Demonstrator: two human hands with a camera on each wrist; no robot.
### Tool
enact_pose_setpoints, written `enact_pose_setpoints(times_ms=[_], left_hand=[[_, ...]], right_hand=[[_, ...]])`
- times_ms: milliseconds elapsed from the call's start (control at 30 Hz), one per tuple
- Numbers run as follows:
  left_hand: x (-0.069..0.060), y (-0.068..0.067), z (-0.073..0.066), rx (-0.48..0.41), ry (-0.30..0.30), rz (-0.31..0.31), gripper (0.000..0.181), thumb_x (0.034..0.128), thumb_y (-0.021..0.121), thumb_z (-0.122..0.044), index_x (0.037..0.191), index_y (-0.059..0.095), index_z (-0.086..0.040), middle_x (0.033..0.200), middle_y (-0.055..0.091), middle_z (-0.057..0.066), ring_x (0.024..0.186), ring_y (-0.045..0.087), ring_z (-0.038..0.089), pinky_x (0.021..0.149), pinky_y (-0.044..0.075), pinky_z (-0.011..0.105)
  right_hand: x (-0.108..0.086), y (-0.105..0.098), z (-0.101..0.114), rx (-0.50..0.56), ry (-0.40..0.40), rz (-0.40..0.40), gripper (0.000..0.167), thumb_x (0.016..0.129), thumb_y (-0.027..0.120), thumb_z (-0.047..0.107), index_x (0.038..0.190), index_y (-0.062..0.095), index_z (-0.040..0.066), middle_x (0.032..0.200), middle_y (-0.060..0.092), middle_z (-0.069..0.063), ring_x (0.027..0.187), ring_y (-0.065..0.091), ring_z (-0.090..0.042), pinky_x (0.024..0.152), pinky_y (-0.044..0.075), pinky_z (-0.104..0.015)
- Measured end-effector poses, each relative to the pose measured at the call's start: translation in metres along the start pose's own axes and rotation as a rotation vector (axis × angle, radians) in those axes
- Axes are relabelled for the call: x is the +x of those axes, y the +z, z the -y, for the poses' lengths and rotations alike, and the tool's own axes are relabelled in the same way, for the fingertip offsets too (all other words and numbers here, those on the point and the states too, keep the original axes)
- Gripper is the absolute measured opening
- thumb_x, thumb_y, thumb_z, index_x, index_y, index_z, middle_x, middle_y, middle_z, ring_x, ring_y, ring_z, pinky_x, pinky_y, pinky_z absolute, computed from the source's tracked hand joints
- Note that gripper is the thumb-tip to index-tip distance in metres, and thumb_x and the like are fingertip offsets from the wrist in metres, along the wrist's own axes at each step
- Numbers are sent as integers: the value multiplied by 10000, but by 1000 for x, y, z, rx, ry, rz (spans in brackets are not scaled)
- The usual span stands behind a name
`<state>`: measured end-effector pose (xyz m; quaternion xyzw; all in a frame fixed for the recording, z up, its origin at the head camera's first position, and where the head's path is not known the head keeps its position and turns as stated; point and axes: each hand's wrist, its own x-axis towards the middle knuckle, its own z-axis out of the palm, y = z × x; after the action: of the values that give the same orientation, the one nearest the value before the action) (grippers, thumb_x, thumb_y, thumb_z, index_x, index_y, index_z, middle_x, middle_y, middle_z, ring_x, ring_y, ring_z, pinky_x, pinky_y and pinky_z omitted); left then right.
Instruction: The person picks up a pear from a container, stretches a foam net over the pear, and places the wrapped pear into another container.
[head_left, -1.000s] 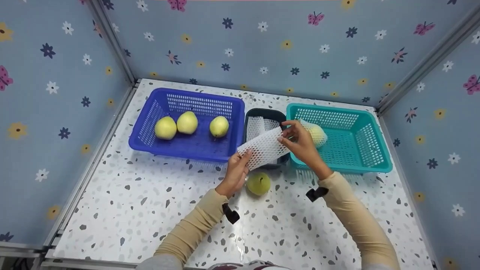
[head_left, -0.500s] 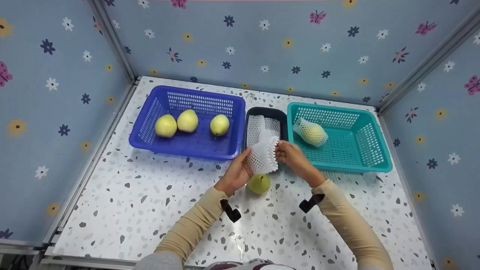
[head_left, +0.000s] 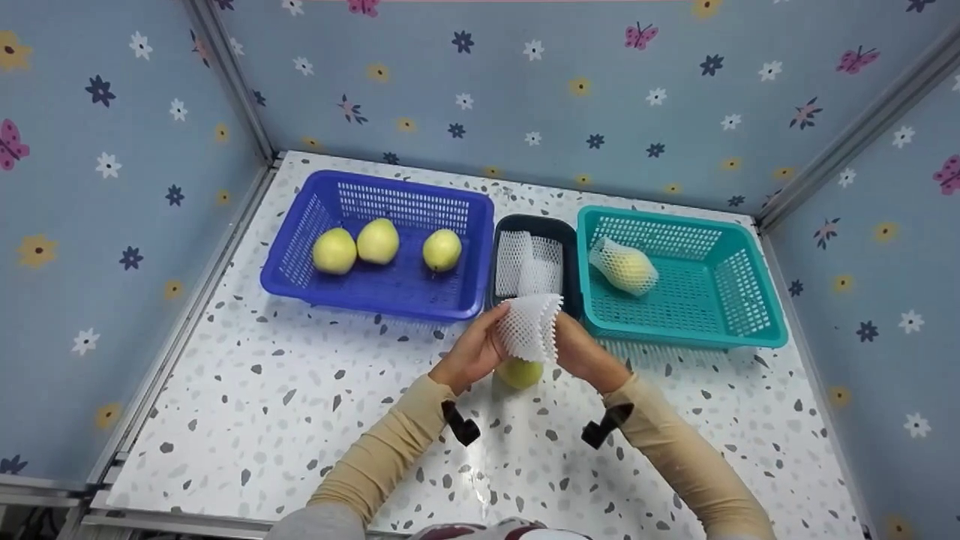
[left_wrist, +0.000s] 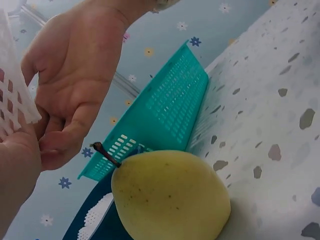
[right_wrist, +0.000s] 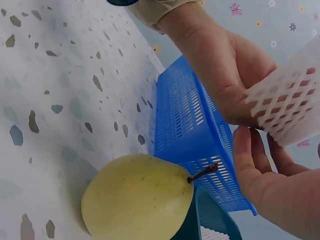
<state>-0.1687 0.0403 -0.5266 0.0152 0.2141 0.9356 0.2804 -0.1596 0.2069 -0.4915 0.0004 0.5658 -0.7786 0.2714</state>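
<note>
A white foam net sleeve (head_left: 529, 327) is held up between both hands in the head view, just above a yellow-green pear (head_left: 520, 373) standing on the speckled table. The left hand (head_left: 472, 352) grips the sleeve's left side. On its right side is the right hand (head_left: 589, 355), its fingers partly hidden behind the net. In the right wrist view, fingertips meet at the net's lower edge (right_wrist: 287, 112). The left wrist view has the pear (left_wrist: 170, 195) with its stem, below the hands and apart from them.
A blue basket (head_left: 375, 304) with three pears stands at the left. Behind the hands, a dark container (head_left: 572, 259) holds more net sleeves (head_left: 513, 262). The teal basket (head_left: 690, 334) at the right holds a net-wrapped pear (head_left: 628, 268). Patterned walls (head_left: 555, 97) enclose the table.
The right hand has moved down and left, nearer the left hand. The sleeve, earlier stretched flat on a slant, now hangs more upright and lower, covering the pear's top in the head view.
</note>
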Motion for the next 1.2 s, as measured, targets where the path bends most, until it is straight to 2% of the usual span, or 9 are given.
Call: enact_pose_setpoints(times_ms=[133, 233, 333, 467, 533, 733, 933, 1033, 1200], left_hand=[[0, -4, 0, 25, 5, -4, 297, 1027, 354, -142, 1067, 624, -26, 1057, 648, 92, 970, 623, 175, 851, 501, 297], [0, -6, 0, 44, 0, -28, 286, 1019, 362, -134, 1042, 634, -48, 1013, 656, 79, 915, 638, 163, 790, 523, 279], [-1, -9, 0, 56, -7, -46, 277, 1014, 366, -126, 1026, 634, -58, 986, 660, 72, 883, 646, 155, 757, 530, 270], [-1, -11, 0, 38, -26, -43, 287, 1015, 366, -118, 1032, 644, -48, 1016, 674, 81, 929, 652, 163, 801, 522, 276], [-1, -12, -1, 27, -40, -39, 303, 1025, 352, -122, 1035, 646, -48, 1031, 674, 76, 947, 646, 163, 807, 519, 283], [-2, -15, -1, 30, -76, -71, 359, 1050, 320, -188, 989, 654, -71, 957, 682, 57, 867, 656, 153, 711, 536, 286], [-3, -24, 4, 112, -78, -117, 347, 1045, 356, -207, 961, 667, -79, 900, 681, 37, 786, 660, 128, 657, 532, 262], [-5, -28, 7, 136, -73, -152, 324, 1037, 387, -174, 938, 677, -68, 879, 685, 39, 769, 661, 117, 654, 530, 236], [-5, -38, 12, 205, -80, -207, 313, 1025, 428, -153, 872, 693, -85, 811, 684, 30, 695, 651, 102, 588, 520, 219]], right_hand=[[5, -1, 0, 105, -17, -2, 359, 1042, 287, 271, 1121, 580, 80, 1112, 578, -60, 1031, 531, -178, 897, 422, -333], [8, -1, 0, 206, -5, -34, 348, 1035, 308, 207, 912, 618, 108, 915, 597, -39, 853, 545, -160, 780, 439, -298], [8, -2, -1, 324, 7, -57, 336, 1037, 313, 182, 924, 617, 95, 901, 601, -43, 824, 548, -160, 738, 438, -289], [5, -5, 0, 477, 24, -52, 325, 1043, 314, 188, 1012, 610, 60, 945, 638, -72, 853, 603, -175, 749, 486, -309], [3, -6, 0, 515, 38, -43, 334, 1048, 311, 207, 1029, 608, 57, 941, 652, -74, 844, 624, -168, 743, 505, -312], [-2, -9, -5, 498, 30, -13, 380, 1056, 297, 163, 812, 575, 75, 646, 549, -30, 559, 490, -116, 540, 398, -240], [-4, -13, -18, 459, 12, -106, 399, 1039, 366, 122, 733, 617, 72, 596, 513, -17, 498, 457, -103, 484, 378, -221], [-3, -17, -26, 421, 27, -178, 360, 1027, 411, 140, 772, 658, 82, 675, 580, -14, 582, 527, -97, 553, 440, -224], [-3, -24, -41, 355, 45, -235, 284, 1014, 450, 155, 885, 697, 104, 914, 658, -34, 870, 588, -138, 826, 469, -296]])
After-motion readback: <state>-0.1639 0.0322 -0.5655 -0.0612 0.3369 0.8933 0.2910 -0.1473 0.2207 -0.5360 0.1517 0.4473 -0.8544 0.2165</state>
